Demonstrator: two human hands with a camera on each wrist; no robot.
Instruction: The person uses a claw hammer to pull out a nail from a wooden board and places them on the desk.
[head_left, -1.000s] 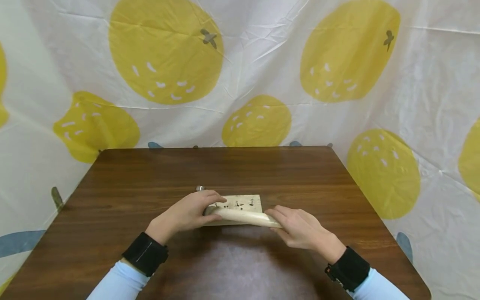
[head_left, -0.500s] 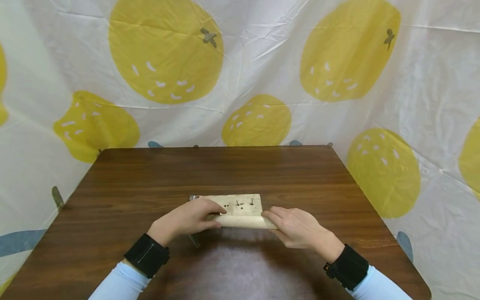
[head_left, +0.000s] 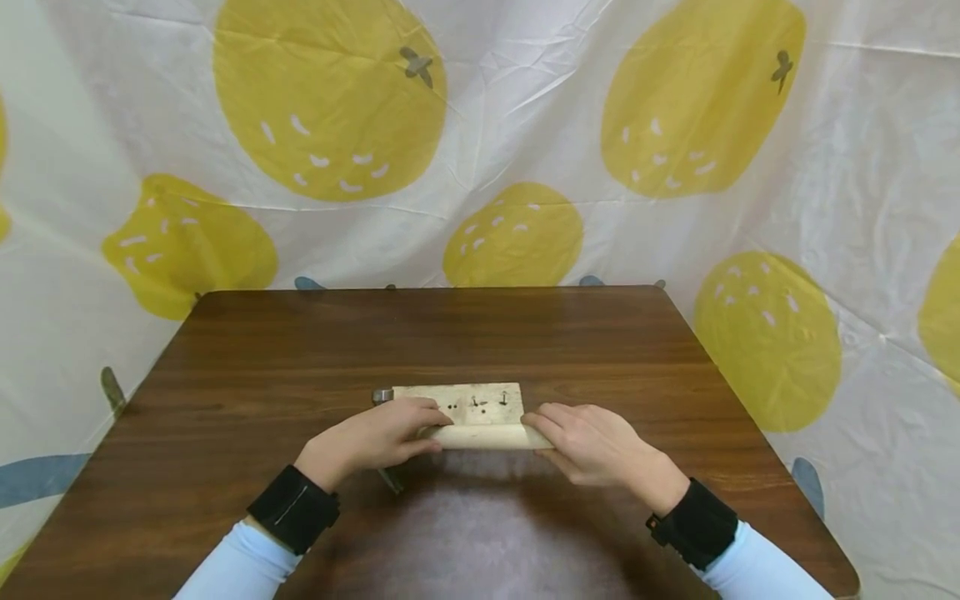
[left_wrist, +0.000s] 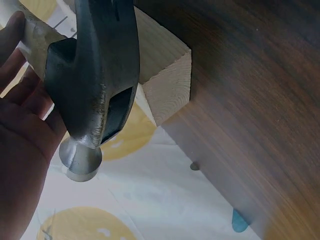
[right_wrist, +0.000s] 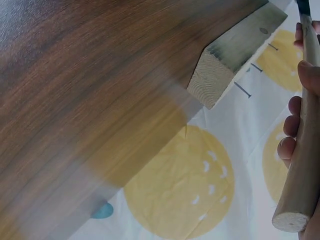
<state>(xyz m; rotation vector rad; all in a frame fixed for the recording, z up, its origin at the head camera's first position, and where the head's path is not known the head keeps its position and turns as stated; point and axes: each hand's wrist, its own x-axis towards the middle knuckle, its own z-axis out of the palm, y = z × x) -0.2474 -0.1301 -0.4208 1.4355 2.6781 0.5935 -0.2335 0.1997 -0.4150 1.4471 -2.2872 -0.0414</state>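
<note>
Both hands hold a claw hammer crosswise above the near side of a pale wooden block (head_left: 429,393). The left hand (head_left: 367,435) grips the wooden handle (head_left: 491,437) close to the head, thumb on the near side. In the left wrist view, the dark metal hammer head (left_wrist: 95,75) has its round face (left_wrist: 81,162) at one end and its claw at the other. The right hand (head_left: 596,443) wraps the handle's free end, whose butt (right_wrist: 291,221) shows in the right wrist view. Several nails (right_wrist: 243,90) stand up from the block, beside small holes.
The block lies on a dark brown wooden table (head_left: 315,333). A white curtain (head_left: 517,142) printed with yellow fruit hangs behind and beside the table. Black bands (head_left: 294,510) circle both wrists, over light blue sleeves.
The hammer has turned in the hands: its handle went from slanted to level, and its head swung left and toward the person, so the claw now shows below the left hand. The block stays put.
</note>
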